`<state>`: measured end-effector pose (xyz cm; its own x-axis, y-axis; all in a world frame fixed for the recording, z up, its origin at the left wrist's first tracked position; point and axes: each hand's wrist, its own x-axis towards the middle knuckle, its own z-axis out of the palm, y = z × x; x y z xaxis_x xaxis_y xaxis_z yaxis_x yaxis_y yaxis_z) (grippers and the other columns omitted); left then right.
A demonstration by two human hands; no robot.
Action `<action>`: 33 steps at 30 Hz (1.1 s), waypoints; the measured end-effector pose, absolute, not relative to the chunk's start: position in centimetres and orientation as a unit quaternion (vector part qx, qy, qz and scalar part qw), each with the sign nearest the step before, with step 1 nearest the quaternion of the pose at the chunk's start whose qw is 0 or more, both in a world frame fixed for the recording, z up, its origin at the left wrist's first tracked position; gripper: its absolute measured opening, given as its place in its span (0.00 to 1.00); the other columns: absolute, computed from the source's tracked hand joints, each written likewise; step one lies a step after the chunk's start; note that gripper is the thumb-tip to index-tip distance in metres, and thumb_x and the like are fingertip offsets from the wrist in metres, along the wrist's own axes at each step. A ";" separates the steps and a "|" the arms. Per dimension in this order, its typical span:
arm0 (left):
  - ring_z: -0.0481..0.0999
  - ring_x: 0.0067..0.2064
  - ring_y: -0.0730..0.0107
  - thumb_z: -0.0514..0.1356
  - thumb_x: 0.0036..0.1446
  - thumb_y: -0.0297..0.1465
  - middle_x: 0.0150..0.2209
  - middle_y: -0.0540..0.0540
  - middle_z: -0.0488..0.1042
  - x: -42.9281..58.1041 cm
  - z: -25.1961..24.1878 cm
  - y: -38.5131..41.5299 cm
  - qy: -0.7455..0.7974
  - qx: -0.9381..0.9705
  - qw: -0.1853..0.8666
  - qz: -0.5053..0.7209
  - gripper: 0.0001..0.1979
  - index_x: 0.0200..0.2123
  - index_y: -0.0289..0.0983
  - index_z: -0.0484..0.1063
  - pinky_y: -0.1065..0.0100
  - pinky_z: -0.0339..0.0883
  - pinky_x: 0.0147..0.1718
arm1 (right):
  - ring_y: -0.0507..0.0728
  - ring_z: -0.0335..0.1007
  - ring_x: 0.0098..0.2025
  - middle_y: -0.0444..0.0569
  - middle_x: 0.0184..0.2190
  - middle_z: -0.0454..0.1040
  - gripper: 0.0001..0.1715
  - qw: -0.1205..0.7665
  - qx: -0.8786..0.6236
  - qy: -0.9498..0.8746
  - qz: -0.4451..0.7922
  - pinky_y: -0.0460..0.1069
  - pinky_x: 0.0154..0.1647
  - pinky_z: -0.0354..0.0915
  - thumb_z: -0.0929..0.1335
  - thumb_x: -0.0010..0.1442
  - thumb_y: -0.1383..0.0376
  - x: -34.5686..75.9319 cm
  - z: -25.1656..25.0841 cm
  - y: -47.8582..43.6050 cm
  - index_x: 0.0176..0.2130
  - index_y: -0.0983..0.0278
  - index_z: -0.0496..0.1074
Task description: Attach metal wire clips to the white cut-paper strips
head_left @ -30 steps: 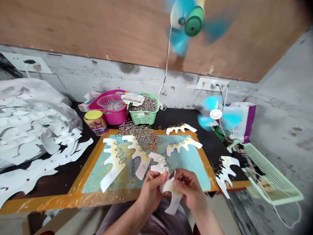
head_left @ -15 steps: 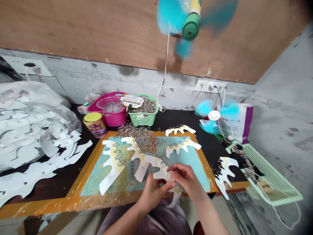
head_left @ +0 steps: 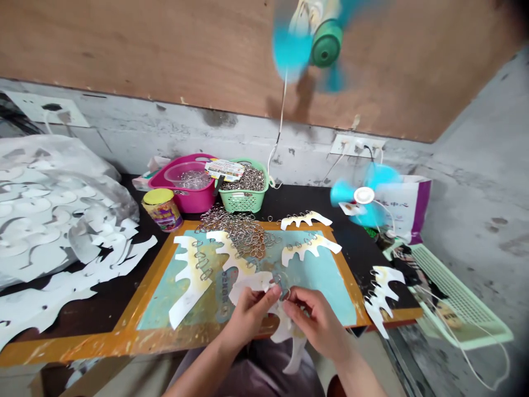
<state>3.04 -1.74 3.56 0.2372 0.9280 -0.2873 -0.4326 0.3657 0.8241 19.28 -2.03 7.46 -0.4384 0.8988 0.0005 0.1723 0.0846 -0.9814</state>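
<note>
My left hand (head_left: 250, 314) pinches a white paper cut-out (head_left: 252, 282) with a wavy edge, which hangs down in front of me. My right hand (head_left: 318, 320) pinches a small metal ring (head_left: 281, 291) at the cut-out's edge, close to my left thumb. Similar cut-outs with rings along their edges lie on the teal, orange-rimmed board (head_left: 326, 281), including one (head_left: 190, 275) left of my hands and one (head_left: 308, 248) beyond them. A tangled pile of metal rings (head_left: 235, 231) sits at the board's far edge.
A green basket of rings (head_left: 243, 196) and a pink tub (head_left: 184, 190) stand at the back, beside a yellow-lidded can (head_left: 162, 209). White paper scraps (head_left: 53, 209) are heaped on the left. Two fans (head_left: 363, 196) with blue blades stand and hang ahead.
The cut-out has turned in my hands, and its upper part now lies further left. My hands have shifted slightly, and the hanging fan has swung.
</note>
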 end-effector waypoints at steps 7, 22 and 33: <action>0.56 0.13 0.83 0.72 0.41 0.49 0.15 0.57 0.62 5.1 3.9 -3.1 0.380 0.210 0.703 0.563 0.26 0.25 0.36 0.64 0.78 0.52 0.10 | 0.50 0.49 0.23 0.40 0.23 0.57 0.19 0.433 -0.352 -0.569 0.603 0.46 0.24 0.50 0.66 0.65 0.50 18.3 4.6 -3.8 0.32 0.62 0.64; 0.56 0.18 0.83 0.67 0.45 0.54 0.17 0.57 0.57 3.3 1.4 -1.0 0.451 0.412 0.652 0.449 0.30 0.21 0.36 0.58 0.77 0.49 0.17 | 0.49 0.45 0.24 0.38 0.21 0.49 0.26 0.412 -0.424 -0.582 0.559 0.45 0.24 0.46 0.65 0.66 0.51 18.6 4.0 -1.1 0.24 0.61 0.54; 0.64 0.27 0.73 0.58 0.59 0.32 0.23 0.50 0.67 2.6 -0.1 -0.7 0.478 0.612 0.482 0.405 0.10 0.26 0.35 0.68 0.72 0.56 0.27 | 0.52 0.72 0.44 0.48 0.37 0.71 0.31 0.221 -0.547 -0.804 0.077 0.51 0.47 0.63 0.49 0.74 0.63 18.3 12.3 22.2 0.37 0.72 0.72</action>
